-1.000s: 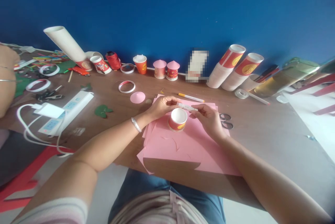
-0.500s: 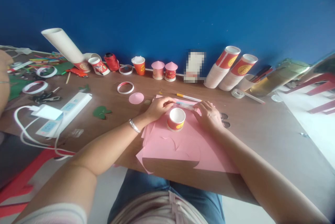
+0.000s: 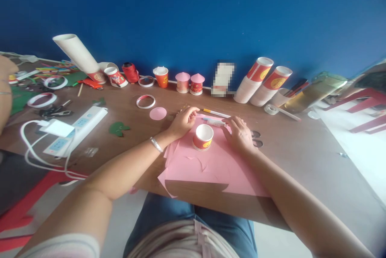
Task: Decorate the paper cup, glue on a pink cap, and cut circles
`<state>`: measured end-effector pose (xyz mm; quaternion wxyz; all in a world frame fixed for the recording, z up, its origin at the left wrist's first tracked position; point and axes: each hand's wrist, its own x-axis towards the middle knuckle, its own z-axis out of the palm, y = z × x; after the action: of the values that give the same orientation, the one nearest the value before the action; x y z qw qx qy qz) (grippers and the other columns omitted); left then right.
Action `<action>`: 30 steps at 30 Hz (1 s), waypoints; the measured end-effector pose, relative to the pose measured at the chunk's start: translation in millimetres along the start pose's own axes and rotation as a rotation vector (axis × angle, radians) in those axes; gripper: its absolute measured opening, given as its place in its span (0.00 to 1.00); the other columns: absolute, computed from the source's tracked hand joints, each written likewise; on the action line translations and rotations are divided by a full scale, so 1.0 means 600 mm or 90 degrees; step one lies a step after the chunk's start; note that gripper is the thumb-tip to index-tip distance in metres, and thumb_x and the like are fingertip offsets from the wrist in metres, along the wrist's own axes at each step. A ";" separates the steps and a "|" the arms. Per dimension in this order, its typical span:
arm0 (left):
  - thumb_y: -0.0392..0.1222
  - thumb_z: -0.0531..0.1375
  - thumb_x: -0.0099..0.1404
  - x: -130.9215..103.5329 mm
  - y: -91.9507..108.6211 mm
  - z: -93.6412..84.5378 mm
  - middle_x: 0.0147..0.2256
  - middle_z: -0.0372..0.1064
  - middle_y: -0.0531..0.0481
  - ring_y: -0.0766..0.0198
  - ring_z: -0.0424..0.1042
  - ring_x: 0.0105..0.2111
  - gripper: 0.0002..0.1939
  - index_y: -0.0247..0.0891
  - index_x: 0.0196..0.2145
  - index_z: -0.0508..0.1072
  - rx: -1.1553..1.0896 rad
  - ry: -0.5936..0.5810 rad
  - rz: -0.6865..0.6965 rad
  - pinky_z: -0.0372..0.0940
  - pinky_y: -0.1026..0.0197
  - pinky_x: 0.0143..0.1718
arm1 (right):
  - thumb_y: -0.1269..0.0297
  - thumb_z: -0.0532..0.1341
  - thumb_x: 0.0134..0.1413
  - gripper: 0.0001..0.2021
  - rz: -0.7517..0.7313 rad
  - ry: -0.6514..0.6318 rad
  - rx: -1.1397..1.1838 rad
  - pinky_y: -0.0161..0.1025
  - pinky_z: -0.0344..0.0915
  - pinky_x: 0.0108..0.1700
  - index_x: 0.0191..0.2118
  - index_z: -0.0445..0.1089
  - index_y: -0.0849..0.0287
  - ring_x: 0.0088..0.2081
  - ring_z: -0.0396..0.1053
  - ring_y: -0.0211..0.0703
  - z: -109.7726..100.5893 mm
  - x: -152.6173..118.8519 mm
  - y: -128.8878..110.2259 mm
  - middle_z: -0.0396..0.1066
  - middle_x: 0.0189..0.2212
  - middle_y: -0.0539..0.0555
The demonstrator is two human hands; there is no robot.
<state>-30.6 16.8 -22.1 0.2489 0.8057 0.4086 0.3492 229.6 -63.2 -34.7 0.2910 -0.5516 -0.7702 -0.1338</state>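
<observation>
A short paper cup section [image 3: 203, 137], red and yellow outside with a white inside, stands upright on pink paper sheets [image 3: 187, 169]. Behind it lies a slim white tube with a light-blue end [image 3: 213, 122]. To the left of that tube is my left hand [image 3: 183, 122], fingers loosely curled and nothing visible in them. My right hand [image 3: 239, 133] rests on the paper at the tube's right end, fingers bent and apart, seeming to touch it without gripping. A yellow-and-white pen [image 3: 215, 112] lies just beyond. Scissors handles [image 3: 257, 139] show beside my right hand.
Two cups with pink cone roofs [image 3: 197, 83] stand by the blue wall. Stacked paper cups [image 3: 249, 83] lean at the right. Tape rolls [image 3: 145, 102], a pink disc [image 3: 158, 113], green paper [image 3: 118, 129] and a power strip [image 3: 80, 129] lie left. Another person's arm [image 3: 5, 89] shows far left.
My left hand has drawn back left, off the white tube's blue end. My right hand stays by its other end. The camera view has shifted slightly.
</observation>
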 end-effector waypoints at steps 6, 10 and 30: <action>0.38 0.63 0.63 0.026 0.002 -0.057 0.57 0.71 0.38 0.49 0.71 0.58 0.28 0.36 0.60 0.66 0.178 -0.093 -0.007 0.67 0.48 0.61 | 0.63 0.55 0.70 0.12 0.013 -0.017 -0.019 0.44 0.65 0.44 0.51 0.72 0.58 0.43 0.70 0.52 0.001 0.000 -0.002 0.74 0.41 0.59; 0.39 0.62 0.63 0.029 0.003 -0.134 0.65 0.63 0.36 0.43 0.62 0.66 0.33 0.34 0.65 0.63 0.375 -0.247 0.036 0.59 0.44 0.68 | 0.65 0.55 0.69 0.13 0.002 -0.031 -0.025 0.45 0.63 0.45 0.53 0.72 0.58 0.44 0.69 0.54 -0.003 0.000 -0.007 0.74 0.42 0.60; 0.35 0.60 0.57 0.017 -0.034 -0.197 0.64 0.65 0.39 0.45 0.68 0.62 0.37 0.40 0.65 0.64 0.536 -0.351 -0.104 0.66 0.49 0.61 | 0.65 0.54 0.69 0.14 -0.017 -0.042 0.020 0.48 0.67 0.48 0.54 0.71 0.58 0.48 0.71 0.56 -0.002 0.001 -0.009 0.76 0.46 0.62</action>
<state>-126.8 50.2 42.4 0.0279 0.8638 0.4945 -0.0922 225.1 -65.6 -32.8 0.2723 -0.5405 -0.7888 -0.1075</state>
